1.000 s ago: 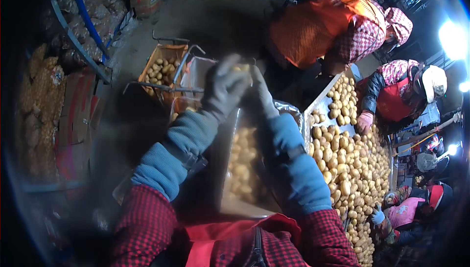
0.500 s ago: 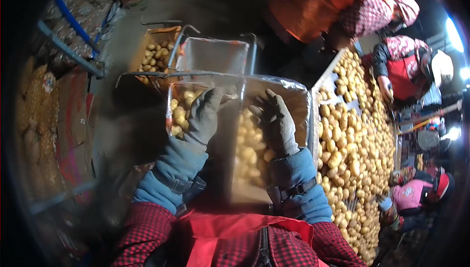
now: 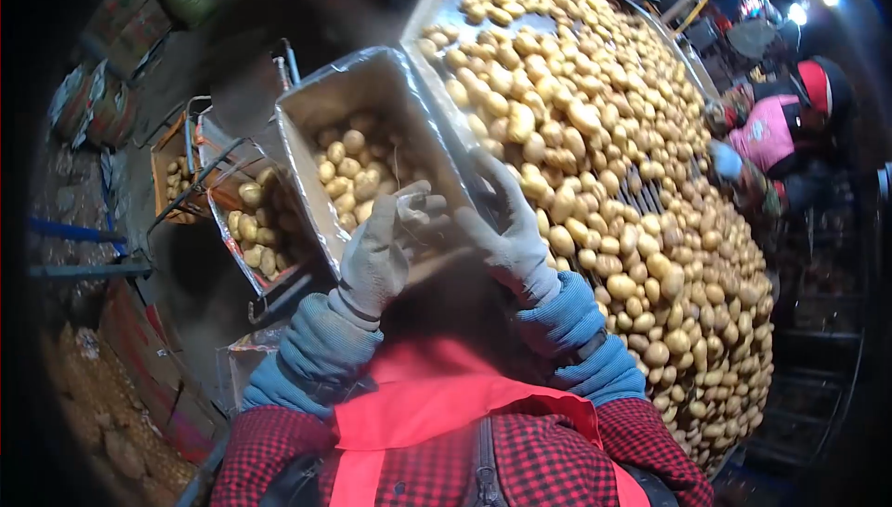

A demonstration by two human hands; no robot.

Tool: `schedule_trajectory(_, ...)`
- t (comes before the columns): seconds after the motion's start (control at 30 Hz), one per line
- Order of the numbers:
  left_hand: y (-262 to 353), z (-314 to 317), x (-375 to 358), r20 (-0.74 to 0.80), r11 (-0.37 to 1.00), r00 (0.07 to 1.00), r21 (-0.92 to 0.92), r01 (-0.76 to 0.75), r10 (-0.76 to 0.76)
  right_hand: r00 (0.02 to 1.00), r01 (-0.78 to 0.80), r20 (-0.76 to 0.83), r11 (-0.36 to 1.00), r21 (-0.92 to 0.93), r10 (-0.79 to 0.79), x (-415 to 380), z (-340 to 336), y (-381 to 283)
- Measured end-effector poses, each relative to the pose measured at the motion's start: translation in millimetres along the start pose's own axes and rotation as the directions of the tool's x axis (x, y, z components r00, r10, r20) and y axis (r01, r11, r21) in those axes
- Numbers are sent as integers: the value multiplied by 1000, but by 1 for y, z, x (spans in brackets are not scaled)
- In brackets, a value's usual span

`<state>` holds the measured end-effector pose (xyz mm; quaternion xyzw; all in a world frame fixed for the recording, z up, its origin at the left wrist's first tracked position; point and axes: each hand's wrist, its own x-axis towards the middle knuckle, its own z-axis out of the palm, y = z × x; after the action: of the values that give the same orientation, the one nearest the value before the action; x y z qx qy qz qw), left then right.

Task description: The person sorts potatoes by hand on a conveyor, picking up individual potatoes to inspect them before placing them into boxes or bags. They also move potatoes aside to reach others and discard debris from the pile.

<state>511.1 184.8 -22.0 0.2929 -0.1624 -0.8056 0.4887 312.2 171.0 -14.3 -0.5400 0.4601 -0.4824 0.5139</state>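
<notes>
Head view: both gloved hands meet at the near rim of a lined box [image 3: 327, 126] half full of potatoes [image 3: 358, 172]. The left hand [image 3: 376, 247] curls loosely on the rim; the right hand [image 3: 509, 233] lies spread, fingers open, beside the desk [image 3: 437, 5] heaped with potatoes.
</notes>
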Motion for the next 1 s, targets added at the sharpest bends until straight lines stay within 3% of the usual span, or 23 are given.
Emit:
schedule_trajectory(0.03, -8, 5, -4, 47, 995, 998, -78, 54, -51, 999, 42, 10, 995, -90, -42, -14, -8, -1)
schedule_trajectory(0.1, -42, -1, -4, 122, 938, 988, 321, -130, 95, 968, 252, 88, 906, -341, -236, -33, -19, -3)
schedule_trajectory(0.13, -53, -3, -6, 289, 742, 935, 577, -341, 205, 966, 256, 84, 889, -379, -243, -43, -18, -6)
schedule_trajectory(0.17, -64, -6, -8, 445, 441, 842, 717, -539, 306, 965, 260, 80, 871, -416, -249, -53, -18, -9)
schedule_trajectory(0.27, -80, -3, -33, 550, -3, 783, 818, -575, 291, 944, 309, 58, 811, -497, -324, -73, -28, 7)
schedule_trajectory(0.3, -81, 2, -42, 435, 55, 876, 889, -454, 207, 938, 321, 58, 795, -515, -342, -76, -33, 10)
schedule_trajectory(0.33, -84, 9, -44, 261, 521, 960, 808, -275, 102, 935, 325, 28, 823, -465, -353, -78, -40, 12)
schedule_trajectory(0.37, -88, 18, -43, 137, 849, 988, 529, -9, -75, 966, 201, -77, 905, -374, -246, -83, -46, 13)
schedule_trajectory(0.4, -87, 29, -45, 95, 955, 954, 123, 272, -284, 978, 77, -169, 962, -264, -124, -88, -51, 12)
schedule_trajectory(0.43, -83, 30, -51, 22, 929, 966, 281, 241, -257, 975, -79, -212, 995, -54, 66, -92, -57, 6)
schedule_trajectory(0.47, -83, 21, -51, -19, 920, 980, 340, 195, -200, 963, -102, -228, 977, 186, 144, -94, -62, 8)
schedule_trajectory(0.53, -85, -9, -43, -88, 882, 993, 459, 106, -73, 954, -65, -272, 970, 236, 130, -104, -67, -11)
schedule_trajectory(0.57, -84, -21, -41, -126, 806, 992, 588, 64, 13, 975, 5, -219, 972, 236, 48, -110, -71, -8)
schedule_trajectory(0.67, -84, -42, -38, -41, 542, 980, 837, -74, 197, 993, -91, 66, 995, -30, 93, -134, -63, -13)
schedule_trajectory(0.73, -86, -31, -32, -36, 543, 968, 832, -109, 250, 990, 32, 139, 937, -347, 18, -148, -56, 38)
schedule_trajectory(0.8, -86, -13, -30, -5, 482, 951, 863, -152, 309, 998, 27, 54, 949, -313, -11, -158, -61, 19)
schedule_trajectory(0.83, -88, -13, -25, 53, 377, 935, 906, -193, 350, 998, 64, 27, 943, -326, -58, -159, -70, 13)
schedule_trajectory(0.87, -91, -9, -23, 61, 385, 935, 901, -202, 350, 994, 106, -1, 934, -342, -113, -157, -80, 6)
schedule_trajectory(0.97, -103, 15, -7, 132, 364, 926, 892, -267, 355, 990, -2, -136, 961, -276, -37, -165, -103, 2)
schedule_trajectory(1.0, -105, 31, -6, 140, 404, 933, 872, -275, 331, 984, 45, -147, 939, -342, -101, -169, -110, 13)
